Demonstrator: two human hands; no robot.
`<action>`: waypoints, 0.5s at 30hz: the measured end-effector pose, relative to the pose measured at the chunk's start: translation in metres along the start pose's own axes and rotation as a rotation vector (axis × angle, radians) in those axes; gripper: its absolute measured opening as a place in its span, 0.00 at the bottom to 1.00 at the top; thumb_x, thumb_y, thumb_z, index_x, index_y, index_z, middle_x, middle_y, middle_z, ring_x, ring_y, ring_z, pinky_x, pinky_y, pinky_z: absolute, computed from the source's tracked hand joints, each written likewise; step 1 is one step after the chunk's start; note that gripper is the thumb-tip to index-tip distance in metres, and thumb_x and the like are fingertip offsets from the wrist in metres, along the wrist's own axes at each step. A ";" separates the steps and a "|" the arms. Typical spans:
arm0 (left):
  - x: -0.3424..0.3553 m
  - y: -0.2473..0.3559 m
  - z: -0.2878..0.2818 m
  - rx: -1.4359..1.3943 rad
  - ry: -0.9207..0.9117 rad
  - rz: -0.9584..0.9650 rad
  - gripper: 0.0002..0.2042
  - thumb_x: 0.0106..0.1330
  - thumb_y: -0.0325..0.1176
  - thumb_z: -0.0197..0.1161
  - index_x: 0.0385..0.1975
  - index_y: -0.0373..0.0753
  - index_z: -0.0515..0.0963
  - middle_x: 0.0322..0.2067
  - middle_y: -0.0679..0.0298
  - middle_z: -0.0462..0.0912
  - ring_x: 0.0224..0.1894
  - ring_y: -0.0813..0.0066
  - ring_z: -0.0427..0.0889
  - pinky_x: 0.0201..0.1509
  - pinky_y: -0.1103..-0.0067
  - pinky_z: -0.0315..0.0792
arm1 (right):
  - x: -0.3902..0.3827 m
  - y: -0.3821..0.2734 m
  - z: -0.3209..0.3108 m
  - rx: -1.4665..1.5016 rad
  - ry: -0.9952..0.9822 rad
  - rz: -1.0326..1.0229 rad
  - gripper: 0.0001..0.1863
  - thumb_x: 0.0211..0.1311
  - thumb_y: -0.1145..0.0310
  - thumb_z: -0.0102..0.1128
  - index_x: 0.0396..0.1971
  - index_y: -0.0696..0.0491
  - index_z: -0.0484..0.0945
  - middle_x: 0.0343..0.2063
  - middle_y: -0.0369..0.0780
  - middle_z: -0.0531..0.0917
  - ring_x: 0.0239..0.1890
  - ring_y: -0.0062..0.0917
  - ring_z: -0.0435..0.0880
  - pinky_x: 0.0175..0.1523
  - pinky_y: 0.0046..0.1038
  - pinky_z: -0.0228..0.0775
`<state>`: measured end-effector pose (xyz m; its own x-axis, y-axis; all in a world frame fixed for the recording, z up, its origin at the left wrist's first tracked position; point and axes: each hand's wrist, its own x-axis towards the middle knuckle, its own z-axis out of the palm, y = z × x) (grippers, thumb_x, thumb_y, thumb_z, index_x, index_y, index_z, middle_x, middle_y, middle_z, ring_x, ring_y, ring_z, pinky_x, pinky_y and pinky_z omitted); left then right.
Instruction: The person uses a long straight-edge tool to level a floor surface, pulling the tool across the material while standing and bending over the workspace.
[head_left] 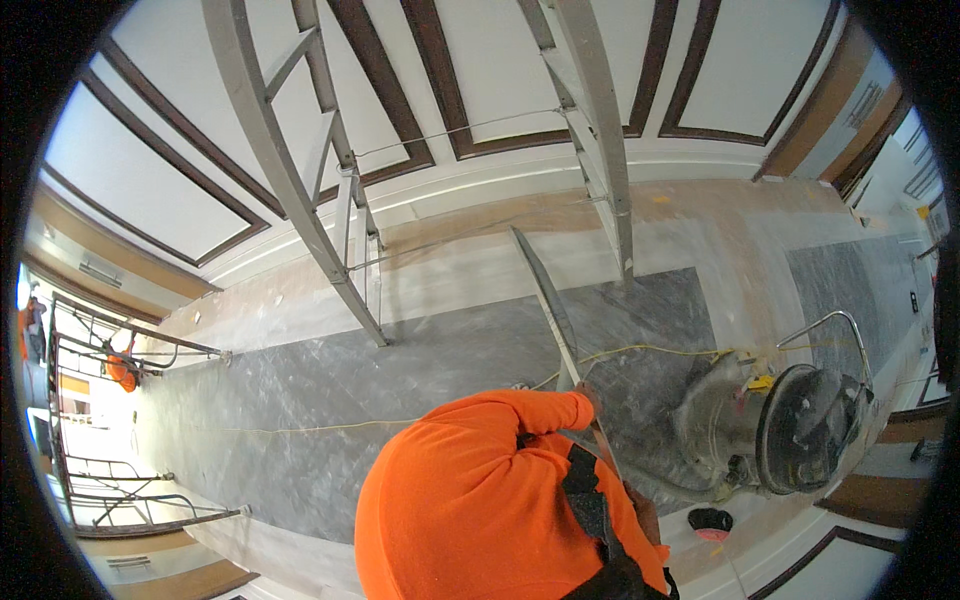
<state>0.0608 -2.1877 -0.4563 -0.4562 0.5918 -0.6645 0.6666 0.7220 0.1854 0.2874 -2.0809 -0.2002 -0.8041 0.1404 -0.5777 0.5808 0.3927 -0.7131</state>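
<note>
A long, narrow, flat strip (553, 310), grey on its face with a pale edge, slants up and away from my body over the grey floor. My left hand (588, 397), at the end of an orange sleeve, is closed around it partway along. Lower down, near the strip's close end, is my right hand (645, 512); its fingers are mostly hidden by my orange clothing and dark strap (590, 500). The strip's far tip lies between the legs of a metal stepladder (285, 200). What the strip is made for, I cannot tell.
A drum-shaped vacuum (725, 420) with a chrome handle stands at the right. A yellow cord (640, 349) crosses the dusty floor (300, 370). By the vacuum lies a black and pink item (710, 523). Scaffolding (130, 500) and a person in orange (122, 370) are far left; panelled walls (540, 70) rise ahead.
</note>
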 end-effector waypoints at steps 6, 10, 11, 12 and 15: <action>-0.027 -0.021 -0.025 0.033 0.017 0.127 0.13 0.58 0.37 0.58 0.42 0.45 0.82 0.48 0.59 0.78 0.55 0.56 0.71 0.53 0.62 0.63 | 0.022 0.016 0.001 -0.139 -0.096 0.009 0.21 0.66 0.65 0.51 0.58 0.54 0.69 0.44 0.53 0.80 0.41 0.40 0.83 0.42 0.36 0.72; 0.009 -0.057 0.053 0.022 0.216 -0.075 0.11 0.59 0.42 0.56 0.37 0.51 0.83 0.38 0.62 0.82 0.49 0.55 0.76 0.53 0.53 0.64 | 0.042 0.026 0.011 -0.187 -0.123 -0.291 0.22 0.65 0.65 0.51 0.58 0.54 0.69 0.44 0.54 0.79 0.40 0.44 0.82 0.41 0.37 0.73; 0.005 -0.058 0.043 0.010 0.199 -0.034 0.11 0.59 0.42 0.56 0.37 0.51 0.82 0.38 0.61 0.82 0.49 0.54 0.75 0.53 0.53 0.64 | 0.048 0.030 0.014 -0.207 -0.096 -0.319 0.22 0.65 0.65 0.50 0.58 0.54 0.69 0.44 0.54 0.79 0.41 0.45 0.82 0.42 0.38 0.73; -0.001 -0.064 0.038 -0.004 0.181 -0.012 0.11 0.59 0.42 0.56 0.37 0.50 0.82 0.39 0.60 0.82 0.50 0.53 0.75 0.53 0.53 0.64 | 0.055 0.029 0.017 -0.226 -0.084 -0.360 0.21 0.65 0.65 0.50 0.57 0.54 0.70 0.44 0.54 0.79 0.41 0.45 0.82 0.42 0.38 0.73; -0.010 -0.093 0.044 0.138 -0.011 -0.048 0.15 0.59 0.45 0.56 0.41 0.49 0.81 0.46 0.56 0.79 0.53 0.50 0.73 0.57 0.53 0.63 | 0.067 0.004 0.021 -0.208 -0.162 -0.250 0.24 0.65 0.61 0.53 0.59 0.53 0.68 0.49 0.51 0.77 0.47 0.42 0.80 0.47 0.36 0.71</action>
<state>0.0292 -2.2763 -0.4991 -0.4839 0.5531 -0.6782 0.7188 0.6932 0.0525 0.2385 -2.0891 -0.2502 -0.8778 -0.1230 -0.4629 0.3168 0.5757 -0.7538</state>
